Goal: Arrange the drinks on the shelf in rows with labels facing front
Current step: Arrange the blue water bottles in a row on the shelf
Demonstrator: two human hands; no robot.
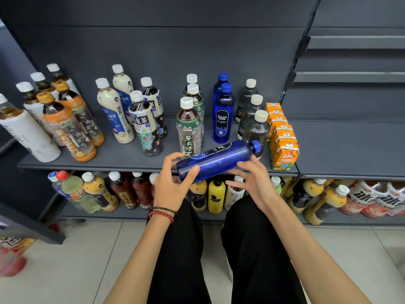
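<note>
We hold the blue bottle [219, 161] lying almost on its side in the air just in front of the shelf [131, 160]. Its long axis runs from lower left to upper right, with the base towards our left and the blue cap [255, 145] raised towards our right and pointing at the shelf. The row it appears to belong to lies straight behind it: two standing blue bottles [223, 119] one behind the other, between the green-label tea bottles [189, 128] and the clear bottles [256, 130], with the orange juice cartons [283, 150] further right. So the coming move seems to turn on this: the bottle must be swung upright, cap up, and set down just ahead of the front blue one (the held bottle itself hides that spot on the shelf). Its white print shows on the upper side, so it probably needs a roll too for the label to face front. Our left hand [173, 185] is nearer the base and grips it, thumb pressed across the near side and fingers curled round the far side. Our right hand [252, 181] lies under the shoulder half, palm up and mostly open, fingers loosely spread below the bottle and thumb touching its near side. It seems to cradle the bottle and not clamp it. We judge that the left hand would do the tilting while the right steadies the neck end.
</note>
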